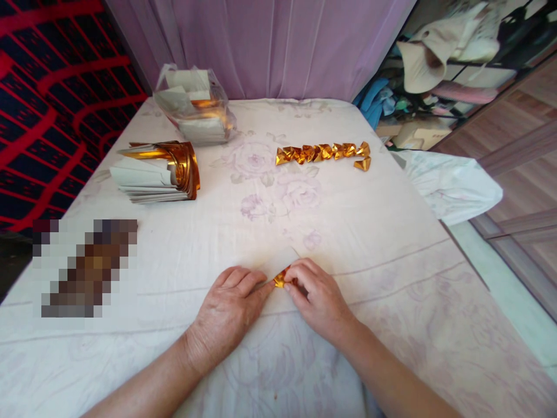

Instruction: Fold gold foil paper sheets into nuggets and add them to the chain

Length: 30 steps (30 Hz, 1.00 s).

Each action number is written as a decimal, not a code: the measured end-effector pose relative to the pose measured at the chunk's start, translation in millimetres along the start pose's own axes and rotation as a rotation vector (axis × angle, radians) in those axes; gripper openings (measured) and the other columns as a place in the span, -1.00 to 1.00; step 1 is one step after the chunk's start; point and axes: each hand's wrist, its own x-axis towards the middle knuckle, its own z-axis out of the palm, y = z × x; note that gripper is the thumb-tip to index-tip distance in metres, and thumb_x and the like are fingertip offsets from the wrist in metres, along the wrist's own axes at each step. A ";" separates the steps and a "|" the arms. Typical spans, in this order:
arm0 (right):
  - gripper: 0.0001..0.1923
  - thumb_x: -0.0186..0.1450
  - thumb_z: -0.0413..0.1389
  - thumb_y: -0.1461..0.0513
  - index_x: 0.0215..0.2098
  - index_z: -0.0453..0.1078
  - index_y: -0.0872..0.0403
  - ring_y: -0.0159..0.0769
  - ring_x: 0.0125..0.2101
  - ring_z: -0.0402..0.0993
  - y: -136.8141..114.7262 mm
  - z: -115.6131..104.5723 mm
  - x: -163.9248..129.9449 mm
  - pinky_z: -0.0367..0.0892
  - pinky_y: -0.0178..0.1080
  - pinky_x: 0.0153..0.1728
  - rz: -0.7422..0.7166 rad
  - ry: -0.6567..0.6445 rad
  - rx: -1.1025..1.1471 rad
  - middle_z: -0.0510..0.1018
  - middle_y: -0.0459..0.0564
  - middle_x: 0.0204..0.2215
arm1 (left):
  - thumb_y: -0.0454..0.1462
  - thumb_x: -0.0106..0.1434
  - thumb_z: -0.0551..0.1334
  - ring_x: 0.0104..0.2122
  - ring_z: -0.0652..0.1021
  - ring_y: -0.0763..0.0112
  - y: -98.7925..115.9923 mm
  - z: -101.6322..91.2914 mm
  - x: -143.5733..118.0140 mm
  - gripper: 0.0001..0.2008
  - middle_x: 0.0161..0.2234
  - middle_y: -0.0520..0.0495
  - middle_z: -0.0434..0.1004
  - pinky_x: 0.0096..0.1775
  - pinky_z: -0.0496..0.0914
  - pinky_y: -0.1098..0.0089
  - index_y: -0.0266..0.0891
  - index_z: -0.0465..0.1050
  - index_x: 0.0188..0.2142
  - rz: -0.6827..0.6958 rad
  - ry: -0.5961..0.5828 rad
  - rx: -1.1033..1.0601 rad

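Low over the front of the table, my left hand [235,299] and my right hand [319,296] meet at one sheet of gold foil paper [279,280]. Its pale back shows as a pointed flap toward the far side, and a small gold fold shows between my fingers. My left fingers press on its left edge. The right thumb and forefinger pinch the gold part. Farther back on the right, a row of folded gold foil pieces [322,152] lies on the cloth, one piece set just below its right end.
A stack of gold and white paper sheets [152,174] stands at the left, with a clear plastic bag [195,104] of more sheets behind it. A blurred-out patch [91,270] covers something at the left. A white bag [456,183] is beyond the right edge, near cluttered shelves.
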 end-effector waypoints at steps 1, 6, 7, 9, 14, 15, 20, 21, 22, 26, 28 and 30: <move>-0.83 0.22 0.07 0.42 -0.35 0.31 0.03 -0.35 -0.35 0.41 1.1 -1.2 -0.3 0.30 -0.32 -0.34 0.005 -0.005 0.021 0.46 -0.10 -0.36 | -0.33 0.35 0.18 -0.16 0.47 0.26 -0.6 0.5 -0.2 -0.72 -0.14 -0.08 0.53 -0.09 0.40 0.21 -0.14 0.47 0.03 0.002 0.004 -0.002; -0.79 0.21 0.02 0.46 -0.38 0.28 0.03 -0.36 -0.35 0.39 6.6 -5.1 -1.6 0.29 -0.33 -0.34 0.008 -0.051 0.109 0.43 -0.10 -0.37 | -0.30 0.37 0.18 -0.18 0.48 0.26 -4.0 2.9 -1.4 -0.76 -0.13 -0.06 0.56 -0.12 0.41 0.22 -0.15 0.49 0.00 0.015 0.024 -0.014; -0.78 0.21 0.01 0.47 -0.39 0.28 0.03 -0.36 -0.34 0.39 7.6 -5.4 -1.7 0.30 -0.32 -0.32 -0.002 -0.057 0.124 0.43 -0.10 -0.37 | -0.30 0.37 0.17 -0.18 0.48 0.26 -4.5 2.7 -1.6 -0.76 -0.13 -0.05 0.56 -0.12 0.41 0.21 -0.15 0.49 0.00 0.017 0.024 -0.012; -0.77 0.20 0.00 0.49 -0.39 0.28 0.03 -0.35 -0.32 0.40 9.2 -5.9 -1.7 0.30 -0.31 -0.28 -0.031 -0.064 0.149 0.43 -0.09 -0.36 | -0.30 0.38 0.17 -0.18 0.49 0.26 -5.7 1.7 -2.0 -0.76 -0.13 -0.05 0.58 -0.13 0.41 0.22 -0.16 0.50 0.00 0.025 0.028 -0.007; -0.77 0.23 -0.01 0.48 -0.38 0.30 0.04 -0.35 -0.29 0.41 10.3 -6.7 -1.1 0.31 -0.30 -0.25 -0.063 -0.069 0.172 0.43 -0.08 -0.36 | -0.30 0.39 0.15 -0.17 0.52 0.29 -10.9 -1.8 -4.0 -0.77 -0.09 -0.03 0.60 -0.11 0.43 0.26 -0.19 0.51 -0.02 0.051 0.022 -0.003; -0.77 0.23 -0.01 0.48 -0.38 0.30 0.04 -0.35 -0.28 0.41 10.2 -6.6 -1.1 0.31 -0.30 -0.25 -0.063 -0.067 0.171 0.43 -0.08 -0.35 | -0.30 0.40 0.14 -0.16 0.52 0.30 -12.0 -2.1 -4.5 -0.77 -0.08 -0.03 0.61 -0.11 0.43 0.27 -0.19 0.51 -0.02 0.059 0.023 -0.002; -0.75 0.20 -0.01 0.51 -0.38 0.30 0.05 -0.34 -0.28 0.40 8.9 -5.1 -1.3 0.30 -0.30 -0.25 -0.056 -0.053 0.154 0.43 -0.08 -0.35 | -0.29 0.41 0.12 -0.18 0.52 0.30 -9.4 -2.7 -4.3 -0.78 -0.12 -0.05 0.61 -0.09 0.43 0.24 -0.21 0.53 -0.07 0.063 0.066 0.024; -0.75 0.20 0.00 0.51 -0.38 0.30 0.05 -0.34 -0.29 0.39 8.5 -4.8 -1.2 0.29 -0.30 -0.25 -0.051 -0.054 0.150 0.43 -0.08 -0.35 | -0.28 0.40 0.12 -0.17 0.51 0.28 -6.4 -3.0 -3.6 -0.78 -0.13 -0.07 0.60 -0.08 0.42 0.22 -0.22 0.53 -0.08 0.043 0.079 0.024; -0.76 0.20 0.00 0.51 -0.38 0.29 0.05 -0.34 -0.29 0.39 8.1 -4.5 -1.1 0.29 -0.30 -0.26 -0.047 -0.055 0.147 0.43 -0.08 -0.35 | -0.28 0.39 0.13 -0.17 0.51 0.26 -2.7 -3.2 -2.8 -0.78 -0.13 -0.10 0.59 -0.07 0.41 0.20 -0.24 0.53 -0.09 0.026 0.087 0.023; -0.76 0.19 0.01 0.50 -0.36 0.28 0.03 -0.35 -0.33 0.37 7.2 -3.2 -0.7 0.27 -0.32 -0.31 -0.029 -0.052 0.145 0.42 -0.08 -0.34 | -0.24 0.34 0.19 -0.13 0.46 0.18 15.2 -2.5 2.1 -0.75 -0.10 -0.15 0.50 -0.08 0.40 0.13 -0.18 0.50 -0.01 -0.016 0.018 0.031; -0.75 0.18 0.01 0.50 -0.35 0.26 0.03 -0.35 -0.35 0.35 7.4 -2.5 -0.7 0.26 -0.32 -0.33 -0.023 -0.047 0.146 0.40 -0.09 -0.35 | -0.19 0.27 0.28 -0.12 0.44 0.13 21.6 -1.2 4.7 -0.66 -0.09 -0.16 0.46 -0.08 0.39 0.09 -0.16 0.47 0.04 -0.045 -0.036 0.043; -0.75 0.17 0.01 0.50 -0.36 0.25 0.02 -0.35 -0.36 0.34 7.5 -1.9 -0.8 0.25 -0.32 -0.35 -0.018 -0.042 0.142 0.39 -0.09 -0.36 | -0.16 0.22 0.34 -0.12 0.42 0.11 24.4 -0.1 6.5 -0.60 -0.11 -0.16 0.45 -0.08 0.37 0.07 -0.15 0.47 0.05 -0.069 -0.067 0.050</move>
